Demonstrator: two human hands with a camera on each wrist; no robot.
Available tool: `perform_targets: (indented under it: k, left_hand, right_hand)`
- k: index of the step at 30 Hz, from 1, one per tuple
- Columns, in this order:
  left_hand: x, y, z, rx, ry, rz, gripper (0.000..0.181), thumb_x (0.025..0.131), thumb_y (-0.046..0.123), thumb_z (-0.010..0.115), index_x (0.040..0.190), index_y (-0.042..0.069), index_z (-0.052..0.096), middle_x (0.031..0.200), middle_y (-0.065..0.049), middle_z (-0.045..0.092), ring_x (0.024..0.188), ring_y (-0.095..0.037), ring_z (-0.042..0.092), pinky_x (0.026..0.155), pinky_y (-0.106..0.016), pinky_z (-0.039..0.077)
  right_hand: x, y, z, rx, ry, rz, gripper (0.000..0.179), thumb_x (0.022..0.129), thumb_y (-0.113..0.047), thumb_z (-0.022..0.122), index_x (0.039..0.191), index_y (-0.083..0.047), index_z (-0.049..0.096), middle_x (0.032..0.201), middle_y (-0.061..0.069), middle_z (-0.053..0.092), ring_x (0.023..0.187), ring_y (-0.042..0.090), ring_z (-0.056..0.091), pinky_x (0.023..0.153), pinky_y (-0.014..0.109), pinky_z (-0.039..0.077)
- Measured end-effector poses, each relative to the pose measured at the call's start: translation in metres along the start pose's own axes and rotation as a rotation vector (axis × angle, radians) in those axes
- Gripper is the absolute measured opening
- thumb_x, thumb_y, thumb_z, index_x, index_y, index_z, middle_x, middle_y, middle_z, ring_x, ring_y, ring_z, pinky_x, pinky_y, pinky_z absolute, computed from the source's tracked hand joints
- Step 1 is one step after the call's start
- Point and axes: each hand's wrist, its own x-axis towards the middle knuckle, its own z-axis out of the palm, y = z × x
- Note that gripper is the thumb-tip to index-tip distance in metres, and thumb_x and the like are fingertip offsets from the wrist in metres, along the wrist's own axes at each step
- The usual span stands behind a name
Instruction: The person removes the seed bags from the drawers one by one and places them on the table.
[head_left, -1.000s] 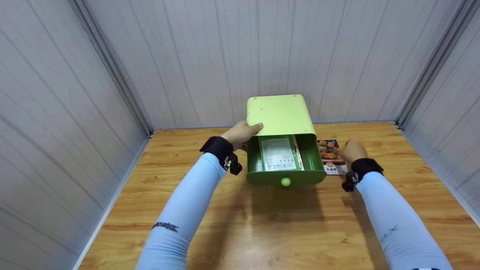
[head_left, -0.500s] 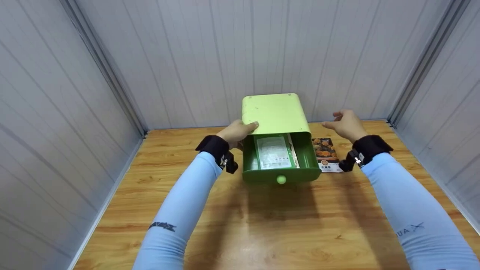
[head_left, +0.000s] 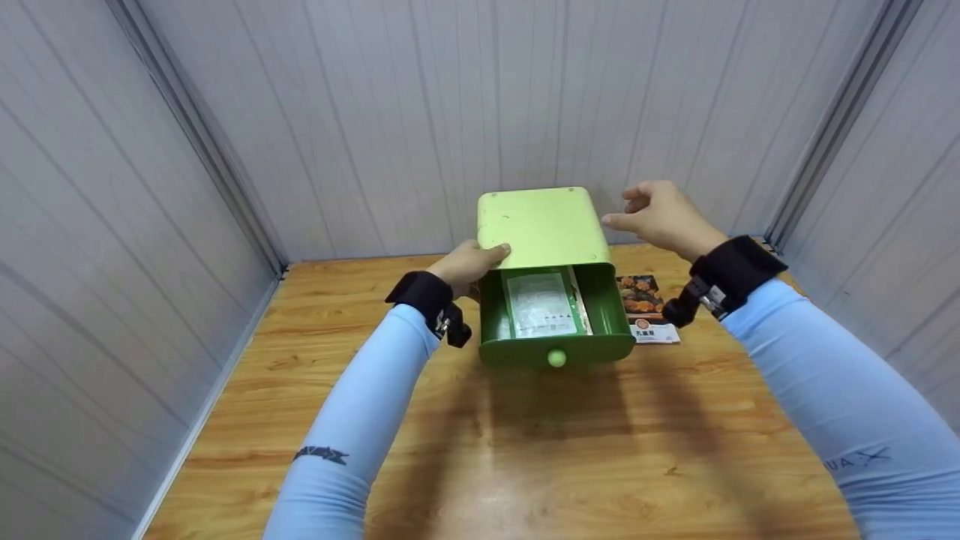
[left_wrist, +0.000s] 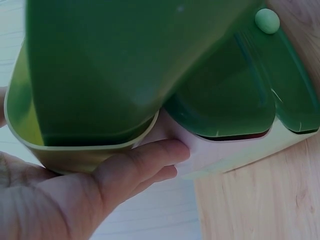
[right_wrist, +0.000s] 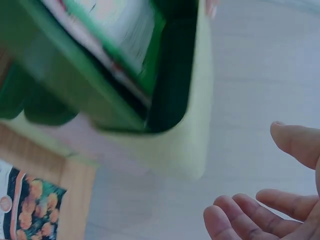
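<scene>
A small drawer cabinet (head_left: 544,225) with a pale yellow-green top stands upright near the back wall. Its top green drawer (head_left: 556,349) is pulled out, and a green-and-white packet (head_left: 541,304) lies inside beside a thin edge of another. My left hand (head_left: 469,264) holds the cabinet's upper left side, thumb on the top and fingers along the side; in the left wrist view the fingers (left_wrist: 150,156) reach past the drawer. My right hand (head_left: 664,216) is raised to the cabinet's right, fingers parted and holding nothing.
A flower-pictured packet (head_left: 643,307) lies on the wooden table (head_left: 337,405) right of the cabinet. Lower green drawers (left_wrist: 220,100) are pushed in, one with a pale knob (left_wrist: 267,21). Panelled walls (head_left: 375,127) enclose the table's back and sides.
My right hand has risen from the flower packet, its fingers parting, and moved leftward toward the cabinet top. The left hand keeps its hold. The view has shifted slightly.
</scene>
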Motion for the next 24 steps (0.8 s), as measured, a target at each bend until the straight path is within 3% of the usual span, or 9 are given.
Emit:
perform_targets:
  k: [9, 17, 24]
  left_hand:
    - [0.002, 0.001, 0.000, -0.005, 0.013, -0.018, 0.055, 0.104, 0.040, 0.045, 0.130, -0.008, 0.049, 0.120, -0.030, 0.062, 0.105, -0.040, 0.065, 0.084, -0.051, 0.055]
    - [0.002, 0.004, 0.003, -0.033, 0.008, -0.027, 0.051, 0.104, 0.039, 0.045, 0.130, -0.005, 0.049, 0.123, -0.028, 0.061, 0.108, -0.039, 0.064, 0.083, -0.049, 0.056]
    - [0.003, 0.002, 0.004, -0.030, 0.018, -0.028, 0.044, 0.103, 0.040, 0.046, 0.121, 0.001, 0.053, 0.122, -0.027, 0.061, 0.107, -0.037, 0.065, 0.087, -0.051, 0.054]
  right_hand:
    - [-0.018, -0.036, 0.019, 0.033, -0.118, -0.030, 0.071, 0.088, -0.032, 0.075, 0.140, 0.004, 0.044, 0.127, 0.021, 0.055, 0.109, 0.032, 0.059, 0.092, 0.047, 0.053]
    - [-0.028, -0.044, 0.046, -0.062, -0.237, -0.051, 0.067, 0.085, -0.035, 0.077, 0.131, 0.008, 0.054, 0.121, 0.022, 0.060, 0.095, 0.035, 0.067, 0.083, 0.047, 0.056]
    - [-0.030, -0.043, 0.068, -0.158, -0.367, 0.005, 0.049, 0.086, -0.036, 0.075, 0.104, 0.009, 0.068, 0.097, 0.025, 0.069, 0.088, 0.040, 0.067, 0.082, 0.052, 0.056]
